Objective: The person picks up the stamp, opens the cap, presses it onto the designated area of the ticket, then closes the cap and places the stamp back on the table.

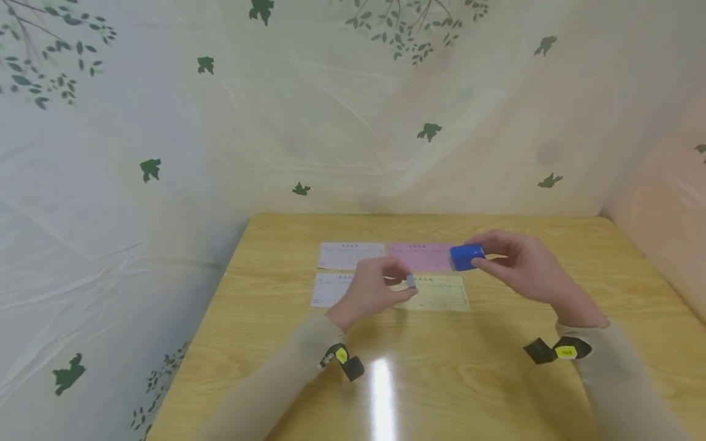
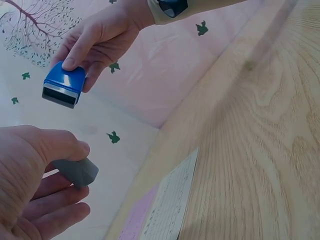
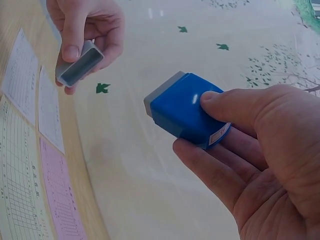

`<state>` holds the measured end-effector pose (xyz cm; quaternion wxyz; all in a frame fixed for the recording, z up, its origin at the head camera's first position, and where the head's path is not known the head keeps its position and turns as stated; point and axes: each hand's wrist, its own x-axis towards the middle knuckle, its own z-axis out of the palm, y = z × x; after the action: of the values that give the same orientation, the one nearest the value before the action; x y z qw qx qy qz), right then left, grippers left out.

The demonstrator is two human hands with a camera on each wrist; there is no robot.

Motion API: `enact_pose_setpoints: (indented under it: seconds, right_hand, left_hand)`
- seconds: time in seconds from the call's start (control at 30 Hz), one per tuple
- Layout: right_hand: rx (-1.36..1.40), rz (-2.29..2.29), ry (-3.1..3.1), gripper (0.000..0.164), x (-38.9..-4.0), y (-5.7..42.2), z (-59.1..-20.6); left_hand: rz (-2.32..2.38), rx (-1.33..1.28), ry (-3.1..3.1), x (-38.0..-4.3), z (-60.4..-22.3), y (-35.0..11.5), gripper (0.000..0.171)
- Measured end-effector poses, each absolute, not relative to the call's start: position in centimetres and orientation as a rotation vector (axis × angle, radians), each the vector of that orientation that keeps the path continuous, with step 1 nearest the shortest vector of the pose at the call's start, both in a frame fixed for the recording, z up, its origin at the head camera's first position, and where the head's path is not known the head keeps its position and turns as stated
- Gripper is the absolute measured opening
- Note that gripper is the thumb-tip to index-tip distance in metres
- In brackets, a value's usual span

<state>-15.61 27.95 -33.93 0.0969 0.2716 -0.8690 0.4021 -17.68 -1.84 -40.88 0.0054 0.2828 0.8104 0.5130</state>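
My right hand [image 1: 524, 264] pinches a glossy blue plastic stamp with a grey base [image 3: 187, 114] between thumb and fingers, holding it up off the surface. A small red-printed label sits on its rounded end; its dark rectangular face is bare, framed in grey, and turned towards my other side. There my left hand [image 1: 374, 288] pinches a hollow grey rectangular cap [image 3: 70, 75], its open mouth facing the stamp. The two pieces are apart, with a gap of air between my hands.

Below lies the yellow-brown wood-grain surface [image 1: 469, 392], with a bright streak of reflected light near me. On it four printed paper sheets form a block: two white [image 1: 350, 254], one pink [image 1: 416, 257], one pale yellow [image 1: 444, 297]. In the head view the stamp overlaps the pink sheet's right end.

Pale cloth walls printed with green birds and leafy branches [image 1: 331, 122] rise behind and at both sides. The far edge, rounded at its corners, meets the cloth; bare wood runs from the sheets to either side edge.
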Motion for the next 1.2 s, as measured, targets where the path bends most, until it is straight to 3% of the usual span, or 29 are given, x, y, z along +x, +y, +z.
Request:
enact_pose_setpoints:
  seconds: [0.97,1.2]
  right_hand:
    - [0.797,1.223,-2.514,0.028,-15.4,29.4,-32.5]
    - [0.772,1.24,-2.527,0.029,-15.2,30.1,-32.4]
  left_hand:
    - [1.304,1.288,2.568,-18.1,-41.6,5.8,0.021]
    - [1.194,1.276,2.556,-17.5,-42.1,8.4,0.022]
